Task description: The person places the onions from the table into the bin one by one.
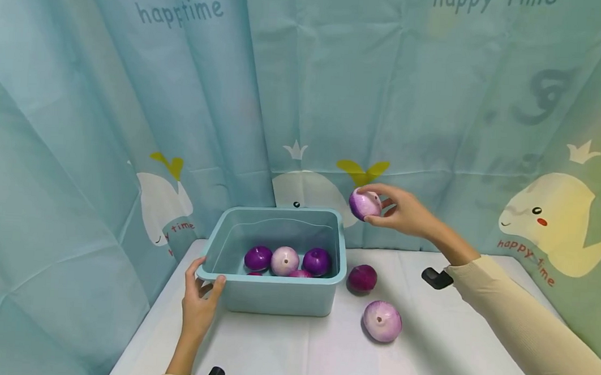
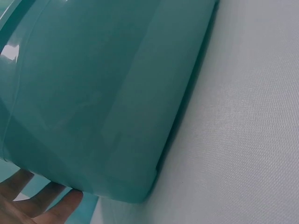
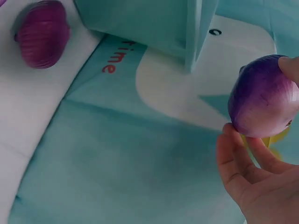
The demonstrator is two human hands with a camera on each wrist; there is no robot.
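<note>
My right hand [image 1: 398, 211] holds a purple-and-white onion [image 1: 365, 204] between thumb and fingers, in the air just past the right rim of a blue-green plastic bin [image 1: 279, 297]. The right wrist view shows the same onion [image 3: 264, 95] with fingertips under it and the thumb on top. At the bin's near left corner, my left hand [image 1: 200, 304] grips the rim, thumb on the front and fingers on the left side. Inside the bin lie several onions, among them a pale one [image 1: 284, 261] and dark purple ones [image 1: 317, 262]; some are partly hidden by the front wall.
Right of the bin, a dark red-purple onion [image 1: 362, 279] and a larger pale pink-purple onion [image 1: 382, 321] lie on the white tabletop [image 1: 282, 351]. A blue-green curtain [image 1: 416, 114] with whale prints hangs close behind the table and along both sides.
</note>
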